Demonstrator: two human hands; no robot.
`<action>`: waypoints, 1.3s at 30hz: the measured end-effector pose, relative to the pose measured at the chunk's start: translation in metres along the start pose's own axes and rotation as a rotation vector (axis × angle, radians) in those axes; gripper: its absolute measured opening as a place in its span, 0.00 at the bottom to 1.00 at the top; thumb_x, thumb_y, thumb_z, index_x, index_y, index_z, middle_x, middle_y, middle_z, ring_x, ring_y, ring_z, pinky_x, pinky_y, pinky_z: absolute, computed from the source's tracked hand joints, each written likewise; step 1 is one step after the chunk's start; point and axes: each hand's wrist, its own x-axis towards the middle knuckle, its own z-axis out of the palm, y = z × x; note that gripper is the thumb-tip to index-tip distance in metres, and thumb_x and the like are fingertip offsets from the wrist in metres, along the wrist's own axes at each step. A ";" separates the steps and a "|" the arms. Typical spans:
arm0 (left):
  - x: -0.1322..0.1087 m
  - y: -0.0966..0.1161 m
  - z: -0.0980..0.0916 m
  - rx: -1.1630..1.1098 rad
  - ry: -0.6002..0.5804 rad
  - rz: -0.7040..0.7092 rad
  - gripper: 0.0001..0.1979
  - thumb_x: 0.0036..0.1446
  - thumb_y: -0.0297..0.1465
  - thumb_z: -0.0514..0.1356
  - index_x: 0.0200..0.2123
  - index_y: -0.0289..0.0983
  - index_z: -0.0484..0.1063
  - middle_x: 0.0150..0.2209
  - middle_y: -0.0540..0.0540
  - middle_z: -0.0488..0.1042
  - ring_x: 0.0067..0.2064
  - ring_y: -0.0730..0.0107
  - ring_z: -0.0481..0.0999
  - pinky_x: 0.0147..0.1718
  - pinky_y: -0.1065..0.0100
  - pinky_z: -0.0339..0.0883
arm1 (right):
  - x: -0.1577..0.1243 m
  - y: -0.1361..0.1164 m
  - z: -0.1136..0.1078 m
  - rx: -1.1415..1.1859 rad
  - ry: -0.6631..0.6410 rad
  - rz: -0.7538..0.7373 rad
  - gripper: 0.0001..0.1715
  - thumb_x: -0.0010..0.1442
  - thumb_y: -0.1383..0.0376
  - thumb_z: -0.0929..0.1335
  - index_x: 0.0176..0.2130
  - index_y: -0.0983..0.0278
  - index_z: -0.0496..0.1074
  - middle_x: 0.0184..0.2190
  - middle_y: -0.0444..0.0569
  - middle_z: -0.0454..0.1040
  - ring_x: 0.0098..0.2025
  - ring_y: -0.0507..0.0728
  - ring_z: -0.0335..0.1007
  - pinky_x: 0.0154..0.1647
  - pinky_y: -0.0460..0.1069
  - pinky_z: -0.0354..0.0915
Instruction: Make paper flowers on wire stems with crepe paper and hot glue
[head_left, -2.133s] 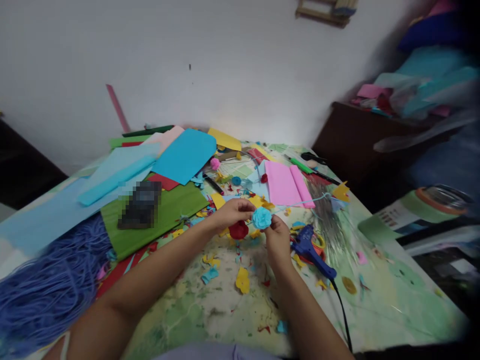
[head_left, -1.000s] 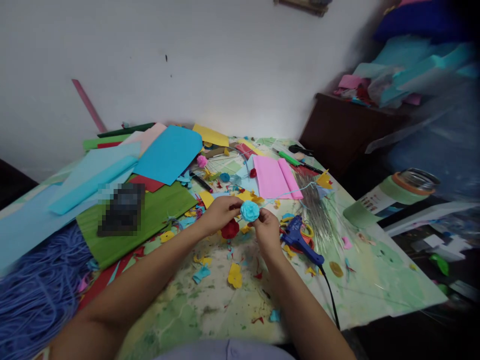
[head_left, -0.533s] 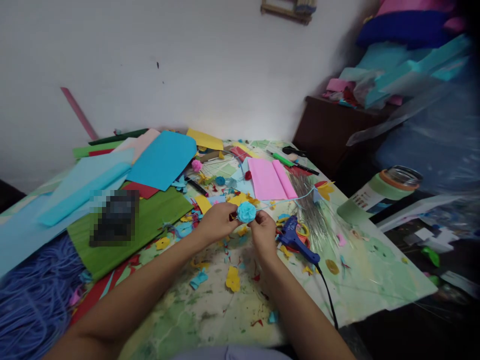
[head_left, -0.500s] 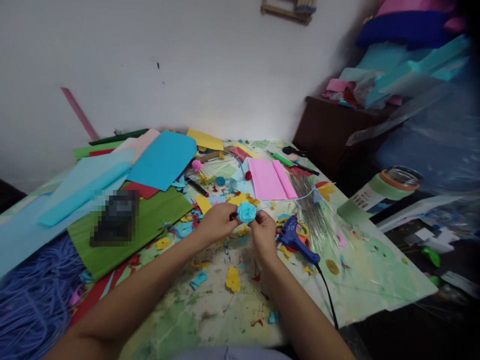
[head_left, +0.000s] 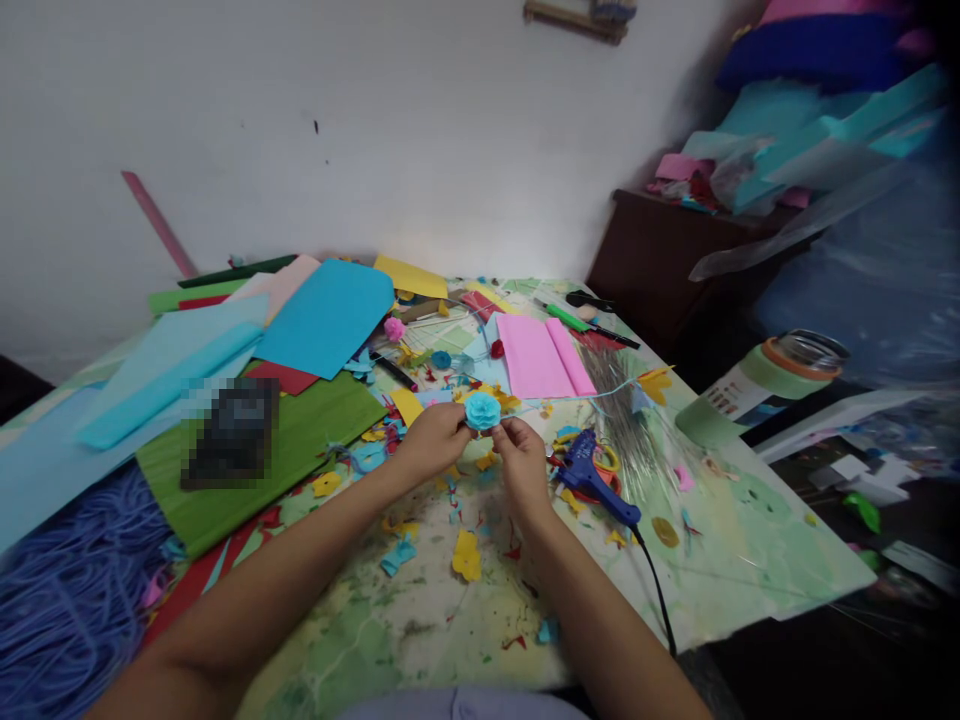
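A light-blue paper flower [head_left: 482, 411] with layered petals is held above the middle of the table. My left hand [head_left: 436, 440] pinches it from the left, fingers closed at its edge. From the right and below, my right hand [head_left: 521, 462] grips it between thumb and fingers. The exact grip points under the petals are partly hidden. Just right of my right hand lies a blue glue gun [head_left: 596, 480] with a black cord. Yellow paper flower cutouts [head_left: 466, 556] and blue scraps [head_left: 398, 557] are strewn on the table below my hands.
Coloured paper sheets [head_left: 326, 320] and a bundle of purple cords [head_left: 75, 590] cover the left side. Pink crepe paper [head_left: 529, 355] and thin wires [head_left: 630, 430] lie beyond my hands. A green bottle [head_left: 761, 390] stands at the right edge.
The blue flower has shifted slightly left and up and is tilted, so its petals now face more upward. Both hands still hold it.
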 end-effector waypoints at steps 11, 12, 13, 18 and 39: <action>0.004 -0.010 -0.016 0.238 0.039 0.400 0.10 0.58 0.28 0.49 0.28 0.34 0.69 0.28 0.43 0.71 0.33 0.65 0.69 0.33 0.66 0.60 | 0.007 -0.053 -0.037 -0.838 0.196 -0.757 0.17 0.57 0.68 0.62 0.46 0.62 0.69 0.44 0.52 0.72 0.46 0.61 0.62 0.48 0.56 0.55; 0.003 -0.010 -0.016 0.274 0.045 0.471 0.10 0.58 0.27 0.49 0.29 0.34 0.68 0.28 0.43 0.71 0.34 0.64 0.69 0.34 0.66 0.61 | 0.011 -0.060 -0.040 -0.911 0.162 -0.741 0.20 0.57 0.69 0.62 0.50 0.62 0.68 0.48 0.53 0.70 0.48 0.62 0.60 0.49 0.57 0.54; 0.003 -0.009 -0.015 0.303 0.054 0.521 0.10 0.58 0.27 0.49 0.29 0.34 0.68 0.29 0.43 0.71 0.34 0.64 0.69 0.35 0.66 0.61 | 0.015 -0.065 -0.042 -0.962 0.099 -0.723 0.21 0.57 0.69 0.62 0.51 0.62 0.66 0.49 0.52 0.69 0.49 0.62 0.59 0.49 0.57 0.53; 0.002 -0.008 -0.014 0.349 0.113 0.605 0.09 0.59 0.26 0.49 0.31 0.33 0.67 0.31 0.41 0.72 0.35 0.65 0.69 0.37 0.64 0.63 | 0.024 -0.068 -0.037 -1.023 -0.176 -0.622 0.17 0.59 0.70 0.61 0.47 0.62 0.70 0.39 0.50 0.75 0.43 0.59 0.63 0.44 0.54 0.55; 0.004 -0.002 -0.022 -0.449 -0.014 -0.009 0.10 0.50 0.29 0.54 0.20 0.34 0.67 0.18 0.53 0.66 0.23 0.76 0.65 0.25 0.74 0.56 | 0.006 -0.047 -0.025 -0.970 0.162 -0.992 0.10 0.55 0.73 0.64 0.33 0.60 0.72 0.33 0.42 0.78 0.39 0.55 0.65 0.45 0.54 0.49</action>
